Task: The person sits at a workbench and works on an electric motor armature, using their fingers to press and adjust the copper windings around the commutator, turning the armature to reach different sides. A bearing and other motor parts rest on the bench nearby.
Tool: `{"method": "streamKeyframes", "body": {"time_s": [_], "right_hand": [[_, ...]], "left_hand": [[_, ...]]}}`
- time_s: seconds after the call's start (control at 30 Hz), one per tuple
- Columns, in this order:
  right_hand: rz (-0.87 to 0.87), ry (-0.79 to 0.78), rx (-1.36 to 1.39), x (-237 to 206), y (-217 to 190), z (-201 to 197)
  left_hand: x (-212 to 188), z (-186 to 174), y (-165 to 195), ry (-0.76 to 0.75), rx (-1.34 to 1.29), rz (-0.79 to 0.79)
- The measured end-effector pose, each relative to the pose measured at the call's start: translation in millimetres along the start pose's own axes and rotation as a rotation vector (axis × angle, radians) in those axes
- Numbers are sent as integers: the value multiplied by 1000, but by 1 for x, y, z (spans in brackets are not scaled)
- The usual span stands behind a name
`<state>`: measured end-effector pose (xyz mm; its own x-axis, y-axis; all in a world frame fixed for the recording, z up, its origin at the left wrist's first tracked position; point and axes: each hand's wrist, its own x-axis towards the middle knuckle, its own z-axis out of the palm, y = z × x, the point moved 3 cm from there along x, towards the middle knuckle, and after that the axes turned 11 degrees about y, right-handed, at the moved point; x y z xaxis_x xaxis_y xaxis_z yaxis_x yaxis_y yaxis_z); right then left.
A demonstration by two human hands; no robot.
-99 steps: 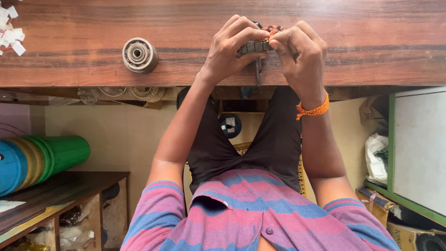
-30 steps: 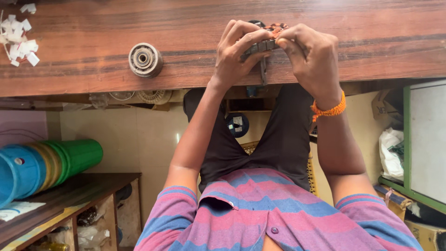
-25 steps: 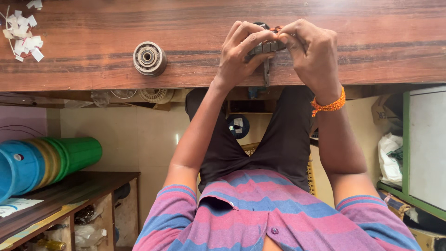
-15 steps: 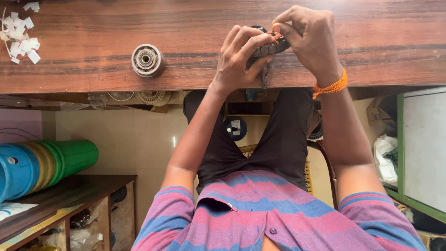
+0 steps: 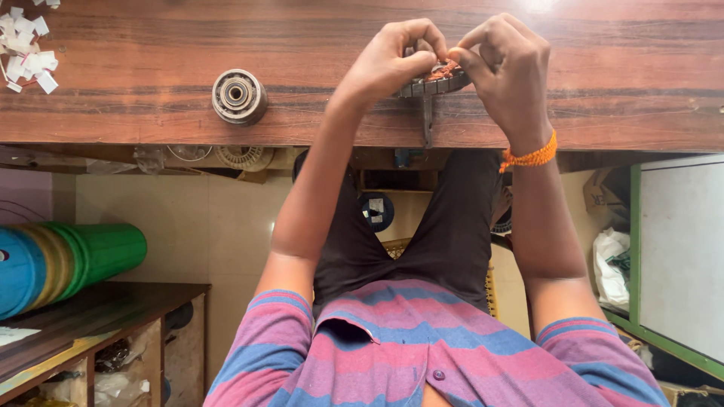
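Note:
My two hands meet over a small dark grey slotted metal ring with copper-coloured wire (image 5: pixel 436 78), which rests near the front edge of the brown wooden table (image 5: pixel 618 68). From the left, my left hand (image 5: pixel 392 60) grips the ring with curled fingers. My right hand (image 5: pixel 507 69), an orange thread band on its wrist, pinches the copper wire on top of the ring with thumb and forefinger. A thin metal strip (image 5: pixel 427 124) hangs down from the ring over the table's edge. My fingers hide most of the ring.
A round metal wheel-like part (image 5: pixel 239 96) lies on the table to the left. Several white paper scraps (image 5: pixel 29 45) sit at the far left corner. Below are green and blue rolls (image 5: pixel 68 260) on a wooden shelf (image 5: pixel 98 316), and a green-framed white panel (image 5: pixel 679 249) at the right.
Both hands have shifted slightly farther onto the table with the ring. My right fingers have gone from covering the ring to pinching the wire on top.

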<state>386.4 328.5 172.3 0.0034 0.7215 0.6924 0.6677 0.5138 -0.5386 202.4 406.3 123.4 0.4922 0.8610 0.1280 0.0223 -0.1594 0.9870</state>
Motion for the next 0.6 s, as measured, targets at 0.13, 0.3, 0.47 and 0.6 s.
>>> {"method": "streamKeyframes", "body": {"time_s": [0.13,0.3,0.47,0.6], "right_hand": [[33,5,36,-17,-26,-1],[309,-63,106,-45,-50,11],[402,-76,139,-66,-51,24],[409,-48,109,-92,-52,30]], "left_hand": [[-9,-20,-1,-213,-247,127],[-9,-29,-5,-270,-169,99],[-5,-29,5,-257,68,238],[-22,-22,26,26,162,431]]}}
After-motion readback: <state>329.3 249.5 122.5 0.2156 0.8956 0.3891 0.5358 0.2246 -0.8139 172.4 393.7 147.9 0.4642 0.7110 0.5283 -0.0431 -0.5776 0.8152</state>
